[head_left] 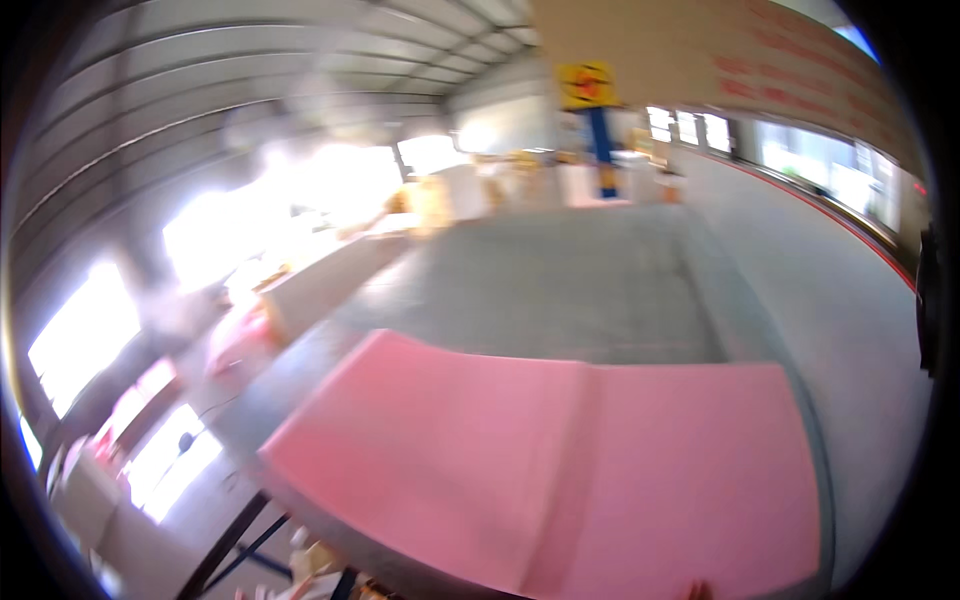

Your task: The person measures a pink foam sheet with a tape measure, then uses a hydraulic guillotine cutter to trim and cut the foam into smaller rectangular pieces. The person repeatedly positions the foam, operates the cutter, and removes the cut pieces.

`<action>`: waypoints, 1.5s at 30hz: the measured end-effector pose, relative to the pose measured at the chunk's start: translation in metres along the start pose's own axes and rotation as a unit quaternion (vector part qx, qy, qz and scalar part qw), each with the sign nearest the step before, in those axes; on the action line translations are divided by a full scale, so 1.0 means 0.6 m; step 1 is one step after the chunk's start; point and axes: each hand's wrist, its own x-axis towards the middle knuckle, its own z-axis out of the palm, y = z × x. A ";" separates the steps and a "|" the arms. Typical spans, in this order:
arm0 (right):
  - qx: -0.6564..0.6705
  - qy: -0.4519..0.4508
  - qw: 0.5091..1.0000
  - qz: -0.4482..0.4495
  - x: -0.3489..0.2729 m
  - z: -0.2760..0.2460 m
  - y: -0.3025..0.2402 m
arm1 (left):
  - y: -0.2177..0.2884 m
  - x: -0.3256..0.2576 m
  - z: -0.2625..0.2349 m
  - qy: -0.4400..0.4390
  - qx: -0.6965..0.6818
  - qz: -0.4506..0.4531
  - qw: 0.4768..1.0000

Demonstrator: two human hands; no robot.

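Two pink sheets or foam panels lie on a long grey table [590, 280]. The left panel [450, 440] overlaps or meets the right panel [700, 470] along a slanting seam, and its outer corners reach the table's left edge. At the lower edge of the picture, blurred fingertips of my right hand [698, 591] show on the near part of the right panel. The rest of that hand is cut off, so its grip cannot be made out. My left hand cannot be made out in the picture.
A pale wall [800, 270] with windows runs along the table's right side. A brown board [690, 55] with red markings hangs overhead at the upper right. Dark table legs [225, 545] stand at the lower left. Blurred boxes [430, 200] are stacked far off.
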 end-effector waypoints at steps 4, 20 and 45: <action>-0.108 -0.133 0.984 0.036 0.010 -0.060 0.006 | 0.077 -0.056 -0.029 0.032 -0.058 -0.055 0.996; 0.202 -0.208 0.922 0.257 -0.109 0.127 -0.174 | -0.183 -0.300 -0.005 0.530 -0.397 -0.407 0.629; 0.263 -0.319 0.875 0.253 0.092 0.141 -0.612 | -0.772 -0.403 -0.021 0.561 -0.725 -0.316 0.242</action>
